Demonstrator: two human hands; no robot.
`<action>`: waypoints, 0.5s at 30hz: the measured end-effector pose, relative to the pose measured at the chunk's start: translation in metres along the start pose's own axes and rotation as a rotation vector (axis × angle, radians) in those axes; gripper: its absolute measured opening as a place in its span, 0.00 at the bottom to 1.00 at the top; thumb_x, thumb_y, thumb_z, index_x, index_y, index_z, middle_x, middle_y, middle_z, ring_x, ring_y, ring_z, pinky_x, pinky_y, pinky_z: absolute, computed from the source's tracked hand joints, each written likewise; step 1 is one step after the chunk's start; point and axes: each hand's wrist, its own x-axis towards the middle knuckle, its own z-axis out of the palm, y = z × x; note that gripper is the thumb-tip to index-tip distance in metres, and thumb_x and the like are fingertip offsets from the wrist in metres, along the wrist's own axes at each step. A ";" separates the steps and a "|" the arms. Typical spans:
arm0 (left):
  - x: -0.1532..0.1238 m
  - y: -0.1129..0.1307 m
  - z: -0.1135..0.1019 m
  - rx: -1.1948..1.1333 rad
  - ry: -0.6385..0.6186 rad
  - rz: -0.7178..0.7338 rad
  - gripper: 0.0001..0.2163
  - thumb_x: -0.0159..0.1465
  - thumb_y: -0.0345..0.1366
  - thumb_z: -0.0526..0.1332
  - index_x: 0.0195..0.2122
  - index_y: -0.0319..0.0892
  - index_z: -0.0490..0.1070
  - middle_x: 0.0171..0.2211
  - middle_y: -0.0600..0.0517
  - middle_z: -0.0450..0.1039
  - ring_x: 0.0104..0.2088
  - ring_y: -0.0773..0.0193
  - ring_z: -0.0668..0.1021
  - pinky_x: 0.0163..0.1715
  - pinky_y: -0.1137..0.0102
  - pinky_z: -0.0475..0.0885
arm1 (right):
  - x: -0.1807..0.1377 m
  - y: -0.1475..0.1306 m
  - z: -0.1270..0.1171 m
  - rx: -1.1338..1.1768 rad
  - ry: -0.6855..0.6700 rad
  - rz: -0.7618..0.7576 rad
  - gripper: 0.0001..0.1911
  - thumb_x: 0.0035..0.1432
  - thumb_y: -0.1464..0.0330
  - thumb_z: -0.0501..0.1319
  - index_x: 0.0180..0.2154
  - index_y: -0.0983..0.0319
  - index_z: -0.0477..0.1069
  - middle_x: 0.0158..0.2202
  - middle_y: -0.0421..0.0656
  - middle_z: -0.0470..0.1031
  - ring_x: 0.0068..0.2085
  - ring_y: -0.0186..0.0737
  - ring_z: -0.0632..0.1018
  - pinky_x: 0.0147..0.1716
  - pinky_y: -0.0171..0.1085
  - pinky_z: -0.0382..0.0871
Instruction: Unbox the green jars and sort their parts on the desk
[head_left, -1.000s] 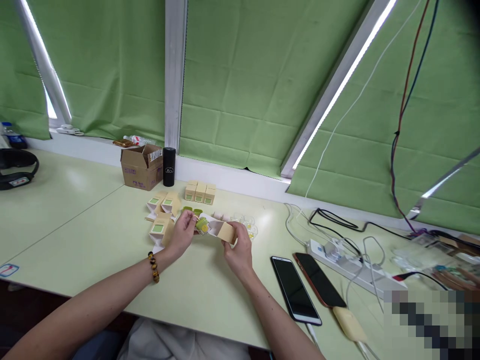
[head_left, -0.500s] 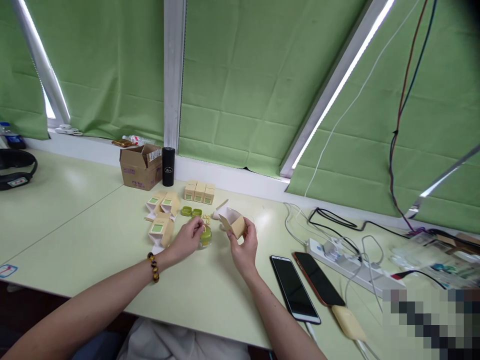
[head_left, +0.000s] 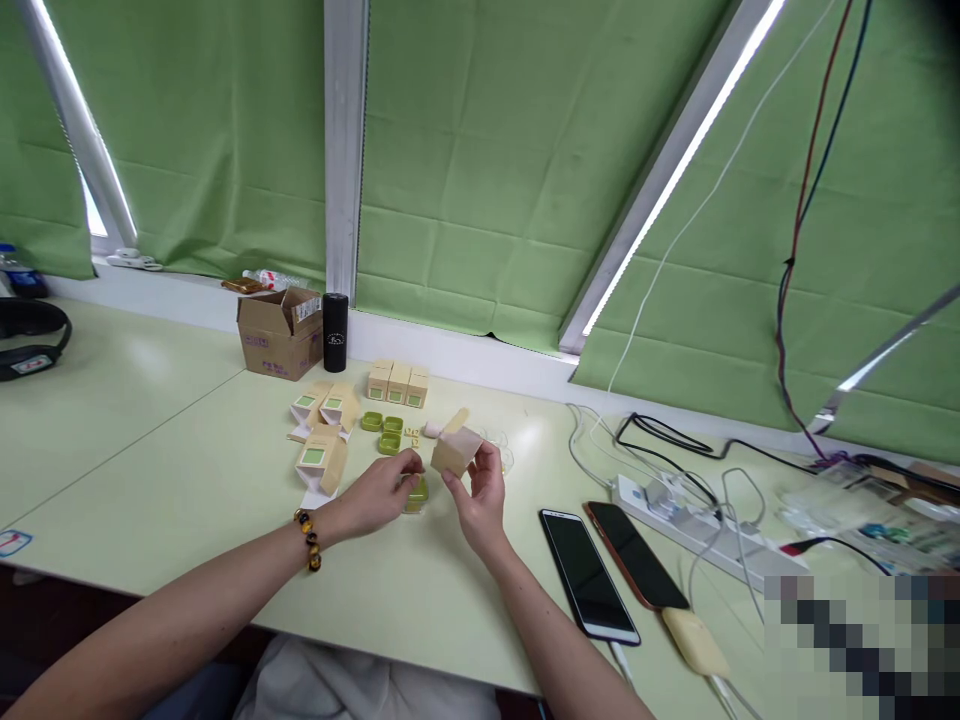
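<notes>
My right hand [head_left: 478,493] grips a small tan carton [head_left: 454,450] with one flap up, held just above the pale green table [head_left: 150,450]. My left hand [head_left: 382,492], with a bead bracelet at the wrist, is closed on a small green jar [head_left: 416,491] that rests on the table. Behind the hands lie two green lids [head_left: 381,430]. Open tan cartons with green labels [head_left: 322,440] lie at the left, and three closed cartons [head_left: 398,384] stand in a row further back.
A brown cardboard box [head_left: 279,333] and a black cylinder [head_left: 335,332] stand by the window sill. Two phones [head_left: 609,568] lie at the right, beside a power strip [head_left: 697,530] with tangled cables. Headphones [head_left: 30,338] rest at the far left.
The jar came out of the carton and went down to the table in my left hand. My right hand turned the carton and brought it closer.
</notes>
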 end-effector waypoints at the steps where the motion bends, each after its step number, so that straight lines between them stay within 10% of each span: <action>1: -0.001 0.001 -0.001 0.000 0.024 0.010 0.10 0.72 0.39 0.55 0.51 0.47 0.71 0.46 0.46 0.79 0.45 0.52 0.80 0.44 0.60 0.75 | 0.001 0.000 0.001 0.041 0.006 0.029 0.28 0.59 0.59 0.69 0.57 0.55 0.62 0.56 0.50 0.73 0.55 0.50 0.77 0.56 0.50 0.74; 8: -0.001 0.009 -0.004 0.016 0.235 0.178 0.17 0.72 0.39 0.58 0.61 0.47 0.67 0.59 0.42 0.70 0.61 0.51 0.72 0.62 0.54 0.69 | 0.006 -0.013 0.006 0.227 -0.085 0.202 0.33 0.62 0.42 0.60 0.60 0.53 0.63 0.57 0.49 0.77 0.56 0.53 0.80 0.49 0.52 0.80; 15: 0.000 0.013 0.001 -0.090 0.186 0.139 0.24 0.73 0.42 0.58 0.69 0.47 0.59 0.67 0.41 0.64 0.67 0.50 0.68 0.67 0.53 0.66 | 0.003 -0.013 0.008 0.413 -0.192 0.239 0.28 0.61 0.47 0.66 0.57 0.52 0.66 0.54 0.49 0.80 0.53 0.54 0.82 0.50 0.55 0.80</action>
